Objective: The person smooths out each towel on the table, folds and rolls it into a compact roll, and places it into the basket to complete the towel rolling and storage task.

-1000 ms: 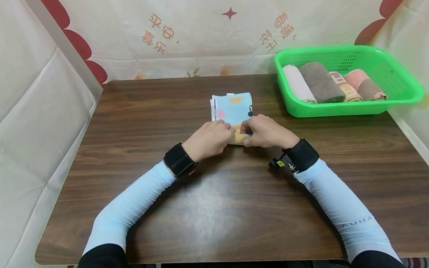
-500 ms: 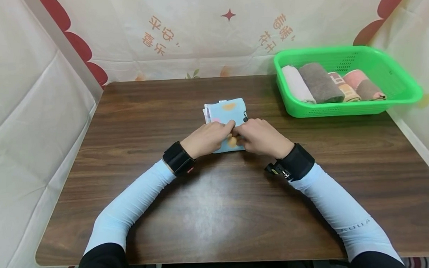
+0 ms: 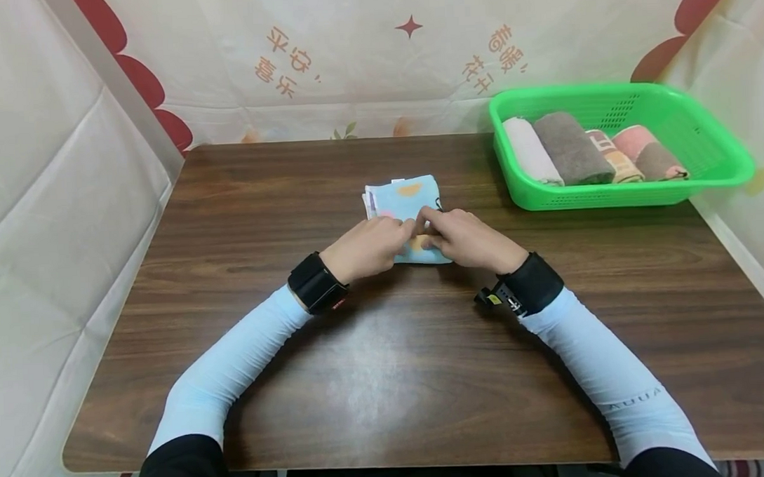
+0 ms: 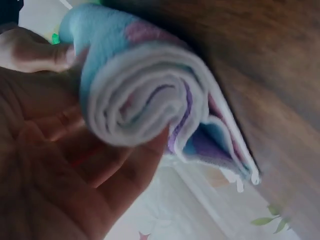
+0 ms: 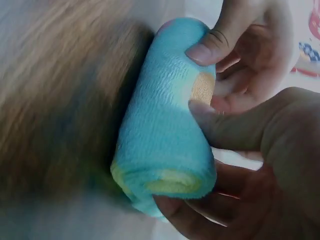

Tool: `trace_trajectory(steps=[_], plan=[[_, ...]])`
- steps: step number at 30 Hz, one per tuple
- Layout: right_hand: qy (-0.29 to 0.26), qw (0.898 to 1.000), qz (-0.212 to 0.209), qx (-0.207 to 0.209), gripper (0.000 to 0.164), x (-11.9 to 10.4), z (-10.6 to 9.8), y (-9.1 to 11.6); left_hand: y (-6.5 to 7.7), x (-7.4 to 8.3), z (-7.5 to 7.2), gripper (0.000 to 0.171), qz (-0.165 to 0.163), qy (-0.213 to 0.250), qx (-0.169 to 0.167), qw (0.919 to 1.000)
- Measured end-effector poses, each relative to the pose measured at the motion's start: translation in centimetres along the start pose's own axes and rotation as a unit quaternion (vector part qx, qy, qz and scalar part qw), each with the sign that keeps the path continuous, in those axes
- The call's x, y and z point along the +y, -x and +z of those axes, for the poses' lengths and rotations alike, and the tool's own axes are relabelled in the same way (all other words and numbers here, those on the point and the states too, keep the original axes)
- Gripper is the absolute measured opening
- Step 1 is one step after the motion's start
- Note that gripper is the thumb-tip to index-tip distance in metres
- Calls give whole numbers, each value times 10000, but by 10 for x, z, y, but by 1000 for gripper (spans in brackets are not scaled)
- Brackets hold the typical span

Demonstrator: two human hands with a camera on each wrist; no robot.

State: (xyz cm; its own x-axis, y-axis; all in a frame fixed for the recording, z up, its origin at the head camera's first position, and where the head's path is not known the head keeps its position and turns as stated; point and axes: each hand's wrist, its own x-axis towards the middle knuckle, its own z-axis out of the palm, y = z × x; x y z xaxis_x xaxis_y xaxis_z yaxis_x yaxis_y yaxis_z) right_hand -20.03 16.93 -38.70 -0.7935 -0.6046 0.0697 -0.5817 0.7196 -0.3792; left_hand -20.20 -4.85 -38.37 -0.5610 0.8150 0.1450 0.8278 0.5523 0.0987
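Note:
A light-blue towel [image 3: 402,196] with yellow and pink patches lies on the table, its near end rolled up and its far end flat. Layers of the roll [image 4: 145,97] show as a white spiral in the left wrist view. My left hand [image 3: 371,247] grips the left end of this roll, thumb on the near side and fingers curled over it. At the right end my right hand [image 3: 473,241] holds the roll, its thumb pressing the blue side in the right wrist view. The hands are close together, fingers almost meeting over the towel.
A green plastic basket [image 3: 620,196] stands at the back right of the brown wooden table [image 3: 336,380]. Inside lie a white rolled towel [image 3: 532,149], a grey one [image 3: 573,147] and two patterned ones. A pale printed curtain [image 3: 382,70] hangs behind.
The towel has shifted slightly toward me and to the left. Both hands have come closer together on the roll, and the right index finger has since lifted a little.

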Motion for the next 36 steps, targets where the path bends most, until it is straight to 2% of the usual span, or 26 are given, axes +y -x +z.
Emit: trace_trajectory(steps=[2, 4, 6, 8, 11, 13, 16, 19, 21, 25, 26, 29, 32, 36], plan=[[475, 9982, -213, 309, 14, -7, -1, 2, 0, -3, 3, 27, -6, 74, -67, 9999], [1086, 9911, -481, 594, 20, -15, -2, 4, -1, -6, 4, 29, -47, 234, -125, 9996], [1554, 9829, -672, 730, 27, -21, -2, 5, -1, -8, 5, 30, -140, 489, -199, 9985], [1778, 9783, -760, 747, 31, -23, 0, 4, -2, -11, 5, 31, -254, 733, -274, 9966], [1786, 9790, -670, 713, 28, -21, 3, 3, -3, -13, 4, 31, -358, 948, -315, 9944], [1636, 9823, -589, 698, 26, -18, 5, 2, -2, -13, 2, 29, -393, 863, -264, 9951], [1333, 9878, -495, 634, 24, -12, 6, 2, -1, -10, -1, 24, -410, 386, -93, 9984], [873, 9941, -363, 530, 22, -5, 6, 1, 0, -5, -4, 39, -407, -260, -45, 9988], [561, 9972, -234, 444, 20, -1, 5, 0, 0, -1, -4, 40, -317, -571, -41, 9979], [165, 9995, -47, 257, 21, 4, 2, -1, -1, 2, -2, 22, -218, -679, -31, 9974], [144, 9997, -15, 211, 23, 4, 1, -1, -1, 3, -1, 22, -201, -647, -20, 9977], [342, 9991, -47, 241, 27, 1, -2, 0, -2, 2, 2, 30, -170, -554, -30, 9983], [841, 9947, -243, 532, 28, -7, -5, 3, -3, -1, 5, 34, -211, -492, -140, 9985], [1421, 9855, -545, 751, 30, -17, -6, 5, -4, -7, 7, 36, -538, -49, -379, 9978]])
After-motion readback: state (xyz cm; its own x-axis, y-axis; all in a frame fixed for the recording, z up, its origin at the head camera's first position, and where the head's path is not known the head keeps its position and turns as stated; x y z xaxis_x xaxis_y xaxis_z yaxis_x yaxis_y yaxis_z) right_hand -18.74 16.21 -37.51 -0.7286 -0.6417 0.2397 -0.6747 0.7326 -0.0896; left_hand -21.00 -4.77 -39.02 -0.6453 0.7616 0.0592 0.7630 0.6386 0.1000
